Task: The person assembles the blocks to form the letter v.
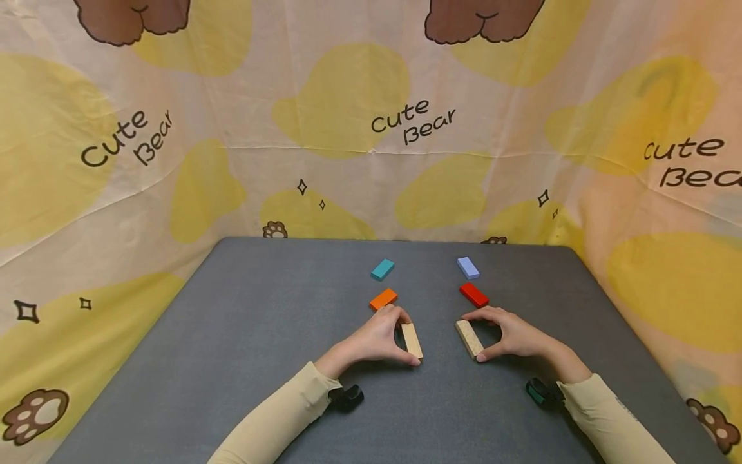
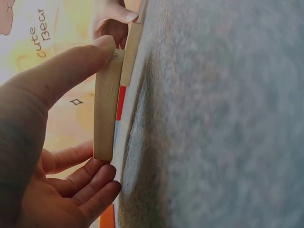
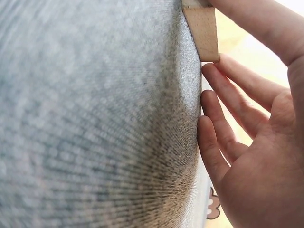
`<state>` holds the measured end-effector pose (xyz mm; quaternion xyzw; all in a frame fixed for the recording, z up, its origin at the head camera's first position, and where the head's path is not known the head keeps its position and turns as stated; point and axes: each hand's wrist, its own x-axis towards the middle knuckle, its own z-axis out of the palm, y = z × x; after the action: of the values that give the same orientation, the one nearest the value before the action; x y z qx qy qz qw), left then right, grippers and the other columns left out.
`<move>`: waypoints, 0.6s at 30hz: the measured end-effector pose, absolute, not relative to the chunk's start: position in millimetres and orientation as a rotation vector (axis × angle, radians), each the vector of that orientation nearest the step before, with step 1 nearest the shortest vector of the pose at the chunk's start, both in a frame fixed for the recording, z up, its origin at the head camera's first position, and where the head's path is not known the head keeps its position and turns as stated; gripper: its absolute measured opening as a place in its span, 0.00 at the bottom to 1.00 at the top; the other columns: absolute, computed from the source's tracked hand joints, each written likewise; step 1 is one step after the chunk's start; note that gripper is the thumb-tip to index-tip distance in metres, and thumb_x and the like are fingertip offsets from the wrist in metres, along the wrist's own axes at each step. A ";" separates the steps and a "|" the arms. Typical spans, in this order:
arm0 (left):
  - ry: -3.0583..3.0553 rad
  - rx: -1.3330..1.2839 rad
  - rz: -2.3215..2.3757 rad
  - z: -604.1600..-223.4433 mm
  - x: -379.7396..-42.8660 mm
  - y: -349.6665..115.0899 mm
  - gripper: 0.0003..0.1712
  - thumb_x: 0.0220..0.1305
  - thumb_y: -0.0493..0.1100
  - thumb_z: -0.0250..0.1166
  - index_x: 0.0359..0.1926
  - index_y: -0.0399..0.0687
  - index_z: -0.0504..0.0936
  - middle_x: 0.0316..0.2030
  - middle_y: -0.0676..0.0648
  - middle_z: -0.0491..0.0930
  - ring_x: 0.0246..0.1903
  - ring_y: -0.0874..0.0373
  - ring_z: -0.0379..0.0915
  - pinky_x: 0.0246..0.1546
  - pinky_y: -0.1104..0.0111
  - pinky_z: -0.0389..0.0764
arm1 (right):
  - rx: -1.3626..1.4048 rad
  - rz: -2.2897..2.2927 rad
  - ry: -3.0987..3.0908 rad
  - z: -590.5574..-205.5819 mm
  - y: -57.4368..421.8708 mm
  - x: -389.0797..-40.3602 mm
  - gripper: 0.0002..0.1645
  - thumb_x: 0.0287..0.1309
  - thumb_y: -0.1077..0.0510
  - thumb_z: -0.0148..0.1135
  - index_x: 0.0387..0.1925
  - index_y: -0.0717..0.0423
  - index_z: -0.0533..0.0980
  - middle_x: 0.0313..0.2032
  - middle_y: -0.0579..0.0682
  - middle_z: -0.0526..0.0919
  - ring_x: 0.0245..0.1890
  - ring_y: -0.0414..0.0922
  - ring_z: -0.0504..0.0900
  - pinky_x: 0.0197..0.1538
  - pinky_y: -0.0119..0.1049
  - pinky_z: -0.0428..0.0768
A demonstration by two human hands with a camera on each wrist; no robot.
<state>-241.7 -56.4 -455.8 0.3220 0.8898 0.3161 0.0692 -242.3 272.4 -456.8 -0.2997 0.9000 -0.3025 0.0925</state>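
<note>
Head view: the left hand (image 1: 378, 339) pinches the left wooden block (image 1: 412, 341), near-left of the red block (image 1: 474, 294); the right hand (image 1: 514, 332) pinches the right wooden block (image 1: 469, 339), just nearer. Gripping seems in hand, the next move needing steady fingers. Two wooden; leftward, one teal block (image 1: 382, 269), one orange block (image 1: 383, 299); beyond, one lavender block (image 1: 468, 268); one red.

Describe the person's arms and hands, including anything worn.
A long, pale cream fabric left sleeve and matching right sleeve reach the wrists. By the cuffs sit a small black left wrist device and a black right wrist device with a green patch. The bare left hand and right hand show no gloves or rings.
</note>
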 end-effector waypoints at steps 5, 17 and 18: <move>2.700 0.948 0.961 -458.2 -242.2 -54.2 0.42 0.38 0.65 0.76 0.50 0.47 0.73 0.41 0.52 0.70 0.40 0.62 0.65 0.43 0.73 0.70 | -0.910 -0.893 2.678 -457.6 273.1 -242.6 0.45 0.41 0.40 0.74 0.62 0.48 0.70 0.60 0.48 0.73 0.57 0.50 0.69 0.59 0.50 0.70; 2.729 0.895 0.981 -459.0 -240.1 -50.7 0.44 0.37 0.66 0.76 0.51 0.47 0.73 0.41 0.52 0.71 0.40 0.62 0.66 0.41 0.73 0.71 | -0.925 -0.891 2.672 -456.0 273.0 -241.9 0.44 0.42 0.41 0.74 0.62 0.49 0.70 0.59 0.48 0.73 0.56 0.50 0.70 0.58 0.47 0.71; 2.731 0.896 0.982 -459.2 -239.9 -50.5 0.43 0.37 0.66 0.76 0.51 0.47 0.73 0.41 0.52 0.71 0.40 0.62 0.66 0.41 0.73 0.71 | -0.924 -0.892 2.671 -455.9 272.9 -241.9 0.44 0.42 0.41 0.74 0.62 0.49 0.70 0.59 0.48 0.73 0.56 0.51 0.70 0.58 0.48 0.71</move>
<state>-239.9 -50.5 -459.2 0.2946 0.8979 0.3230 0.0522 -241.9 272.9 -455.9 -0.3105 0.8977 -0.2997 0.0887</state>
